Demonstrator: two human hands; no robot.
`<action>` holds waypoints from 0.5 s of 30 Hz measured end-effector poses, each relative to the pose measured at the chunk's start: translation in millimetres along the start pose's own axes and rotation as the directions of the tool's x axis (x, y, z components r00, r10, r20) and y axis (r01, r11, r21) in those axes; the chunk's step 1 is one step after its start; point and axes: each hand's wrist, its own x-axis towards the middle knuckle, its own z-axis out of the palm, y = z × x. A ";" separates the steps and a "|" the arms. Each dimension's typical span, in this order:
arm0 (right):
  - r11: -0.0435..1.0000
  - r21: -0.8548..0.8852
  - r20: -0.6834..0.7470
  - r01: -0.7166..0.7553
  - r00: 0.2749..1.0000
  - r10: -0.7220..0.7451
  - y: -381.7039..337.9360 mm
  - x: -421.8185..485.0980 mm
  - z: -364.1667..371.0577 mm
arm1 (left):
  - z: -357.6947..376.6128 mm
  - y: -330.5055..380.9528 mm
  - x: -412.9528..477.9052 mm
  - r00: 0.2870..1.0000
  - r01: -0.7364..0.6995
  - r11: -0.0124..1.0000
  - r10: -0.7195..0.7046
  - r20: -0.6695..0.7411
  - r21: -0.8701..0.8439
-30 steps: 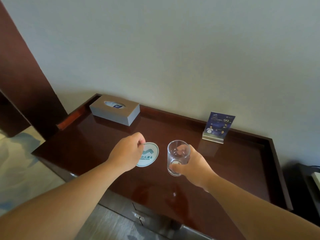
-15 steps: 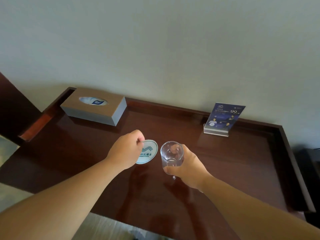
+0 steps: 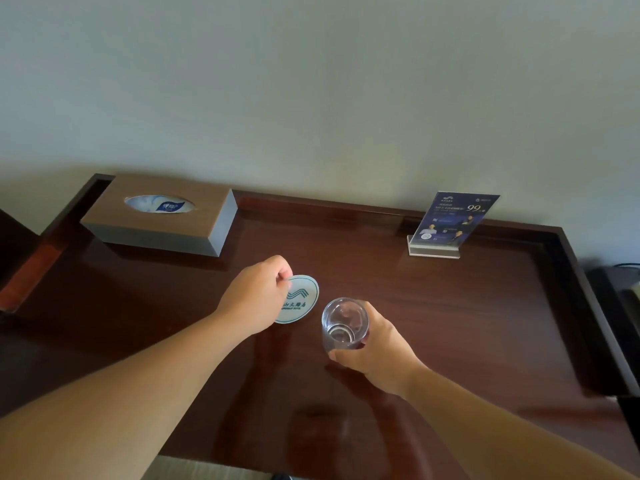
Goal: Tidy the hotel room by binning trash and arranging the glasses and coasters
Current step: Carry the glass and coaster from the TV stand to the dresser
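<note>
Your left hand (image 3: pixel 254 296) pinches the round coaster (image 3: pixel 300 300) over the desk (image 3: pixel 485 306); your right hand (image 3: pixel 377 351) grips the upright glass (image 3: pixel 343 323) just beside it.

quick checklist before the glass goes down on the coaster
1. Right hand has a firm grip on the clear drinking glass: ok.
2. Glass upright: ok.
3. Round white coaster with green logo lying flat on the dark wooden desk: cannot tell, the left hand pinches its edge.
4. Coaster top uncovered: not ok, the left hand overlaps it.
5. Glass above coaster: not ok, it is beside it.
6. Glass empty: ok.
</note>
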 end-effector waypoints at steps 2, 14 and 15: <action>1.000 -0.005 -0.015 0.005 1.000 -0.005 0.2 -0.1 0.8 | 0.4 -0.2 1.8 1.000 -0.010 1.000 0.010 0.008 0.002; 0.997 -0.028 -0.116 -0.068 0.991 0.064 -15.9 -12.8 -39.5 | -22.1 14.1 4.0 0.996 -0.081 0.994 0.080 -0.026 -0.071; 0.998 -0.009 -0.174 -0.069 0.982 0.067 -23.2 -12.7 -45.8 | -26.8 17.6 4.8 0.995 -0.095 0.992 0.092 -0.033 -0.086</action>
